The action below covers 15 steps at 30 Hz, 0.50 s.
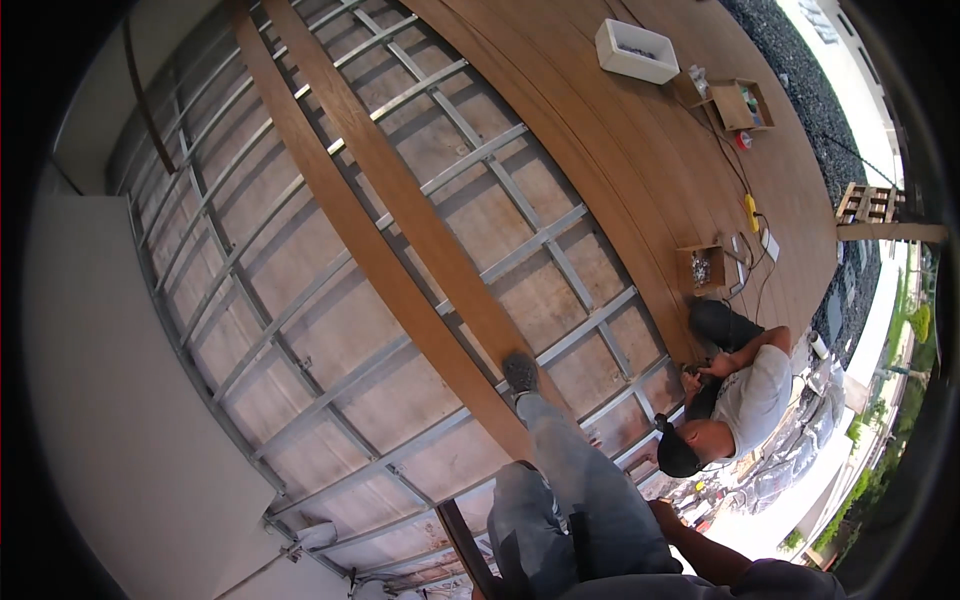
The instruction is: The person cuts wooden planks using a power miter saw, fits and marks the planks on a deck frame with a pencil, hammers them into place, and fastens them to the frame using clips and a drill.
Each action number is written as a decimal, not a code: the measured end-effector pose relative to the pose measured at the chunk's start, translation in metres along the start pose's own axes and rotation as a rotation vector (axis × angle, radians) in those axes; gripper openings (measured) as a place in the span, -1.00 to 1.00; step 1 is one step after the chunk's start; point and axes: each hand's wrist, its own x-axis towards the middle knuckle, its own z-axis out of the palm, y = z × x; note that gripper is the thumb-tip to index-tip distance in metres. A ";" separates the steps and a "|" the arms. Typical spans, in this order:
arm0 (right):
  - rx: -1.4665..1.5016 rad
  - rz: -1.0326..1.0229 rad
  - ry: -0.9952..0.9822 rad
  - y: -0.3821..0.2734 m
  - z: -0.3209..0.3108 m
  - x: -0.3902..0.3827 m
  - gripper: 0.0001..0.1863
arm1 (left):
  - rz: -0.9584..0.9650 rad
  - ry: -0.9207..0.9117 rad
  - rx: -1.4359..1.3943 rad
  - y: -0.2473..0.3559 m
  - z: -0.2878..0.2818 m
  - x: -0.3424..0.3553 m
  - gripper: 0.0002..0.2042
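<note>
My right hand (664,514) is beside my right thigh at the lower edge, its fingers too small and partly hidden to read. My left hand does not show. Beside my left leg, a dark brown board (466,548) rises from the lower edge; what supports it is out of sight. Two loose brown decking boards, a left one (350,215) and a right one (425,225), lie lengthwise across the metal frame (490,150). My shoe (519,373) stands on the right one, toward its near end.
A co-worker (750,400) crouches at the right, both hands low over the deck edge. Laid decking (600,150) carries a white bin (637,52), a cardboard box (742,104), a box of small metal parts (699,268) and a yellow socket on a cable (751,212). Gaps separate the frame's bars.
</note>
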 end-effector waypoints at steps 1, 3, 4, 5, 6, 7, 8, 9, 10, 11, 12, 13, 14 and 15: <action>0.019 -0.086 0.188 -0.012 -0.019 0.003 -0.71 | 0.012 -0.002 0.002 0.027 0.007 -0.008 -0.43; 0.026 -0.172 0.373 -0.042 -0.064 0.008 -0.75 | 0.050 -0.010 0.004 0.085 0.024 -0.011 -0.44; 0.313 0.069 0.306 -0.078 -0.099 0.010 -0.76 | 0.065 -0.012 0.007 0.114 0.029 -0.012 -0.44; 0.600 0.315 0.235 -0.106 -0.126 0.012 -0.77 | 0.079 -0.015 0.009 0.141 0.036 -0.013 -0.44; 0.566 0.312 0.233 -0.090 -0.132 0.026 -0.76 | 0.091 -0.031 0.005 0.172 0.050 -0.012 -0.44; 0.167 0.059 0.258 -0.092 -0.152 0.033 -0.75 | 0.102 -0.025 -0.004 0.199 0.059 -0.010 -0.44; 0.335 0.070 0.248 -0.110 -0.177 0.037 -0.72 | 0.108 -0.027 -0.009 0.228 0.068 -0.008 -0.44; 0.505 0.079 0.245 -0.130 -0.203 0.044 -0.67 | 0.113 -0.034 -0.020 0.257 0.080 -0.004 -0.44; 0.593 0.140 0.149 -0.140 -0.232 0.059 -0.70 | 0.118 -0.039 -0.021 0.288 0.095 0.002 -0.44; 0.683 0.199 0.047 -0.152 -0.260 0.075 -0.73 | 0.119 -0.035 -0.026 0.316 0.103 0.004 -0.44; 0.689 0.311 0.125 -0.238 -0.326 0.071 -0.74 | 0.123 -0.012 -0.025 0.342 0.109 0.007 -0.44; 0.869 0.246 0.165 -0.235 -0.353 0.082 -0.74 | 0.120 -0.026 -0.024 0.373 0.130 0.011 -0.44; 0.876 0.208 0.231 -0.260 -0.390 0.093 -0.72 | 0.125 -0.021 -0.015 0.403 0.144 0.012 -0.44; 0.901 0.187 0.248 -0.291 -0.432 0.104 -0.73 | 0.130 -0.021 -0.012 0.433 0.156 0.016 -0.44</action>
